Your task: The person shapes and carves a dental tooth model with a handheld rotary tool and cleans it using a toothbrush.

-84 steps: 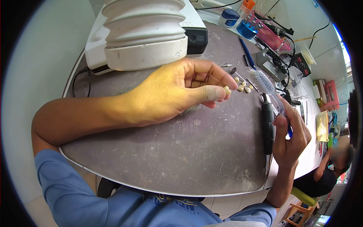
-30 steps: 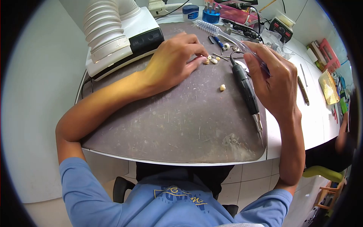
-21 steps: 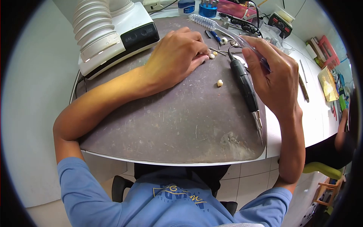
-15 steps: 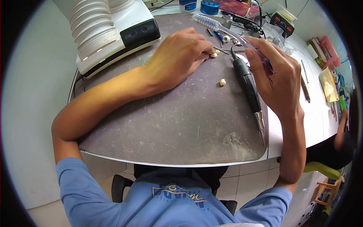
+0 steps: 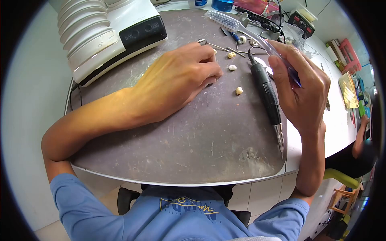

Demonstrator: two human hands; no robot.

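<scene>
My right hand (image 5: 303, 82) is closed around the clear handle of a toothbrush (image 5: 223, 20), whose white bristle head points to the upper left over the mat. My left hand (image 5: 181, 76) rests on the grey mat (image 5: 189, 140) with its fingers curled together; whatever may be in them is hidden. To its right lie a white tooth-shaped piece (image 5: 233, 68), a yellowish one (image 5: 231, 55) and a cream one (image 5: 239, 90), none touched by a hand. Between my hands, a black rotary handpiece (image 5: 267, 94) lies with its metal tip toward me.
A white machine with a ribbed hose (image 5: 116, 40) stands at the back left. Thin metal tools (image 5: 217, 45) lie behind my left hand. A black control box (image 5: 300, 23) and a yellow basket (image 5: 348, 90) are on the right. Another person (image 5: 354, 154) sits at the far right.
My left hand has drawn back to the left and toward me, away from the white and yellowish pieces, which now show fully. My right hand still holds the toothbrush. The view has shifted slightly.
</scene>
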